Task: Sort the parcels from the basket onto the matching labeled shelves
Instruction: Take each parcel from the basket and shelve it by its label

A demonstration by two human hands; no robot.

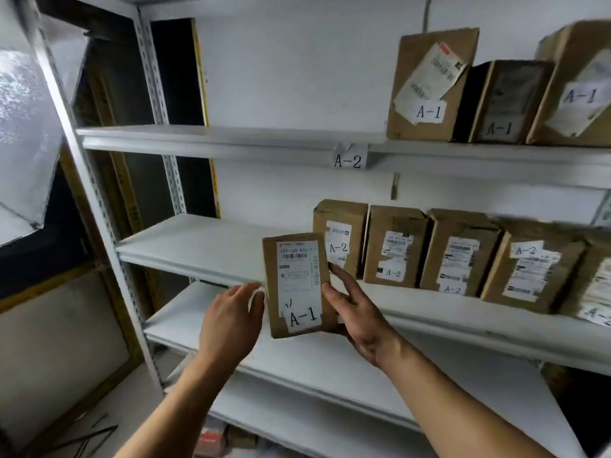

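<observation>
Left of centre, both white shelves [205, 239] run bare to the upright. Left hand [228, 320], fingers loosely spread, sits at the left edge of the parcel [297, 284] marked A-1. Right hand [352, 312] pinches its right edge, holding it upright before the A-2 row [393, 246]. A-1 boxes [429, 84] stand upper right.

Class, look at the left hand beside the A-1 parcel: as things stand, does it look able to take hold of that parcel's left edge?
Probably yes. The left hand is open right beside the A-1 parcel, nothing between them; the right hand grips only the opposite side.
</observation>
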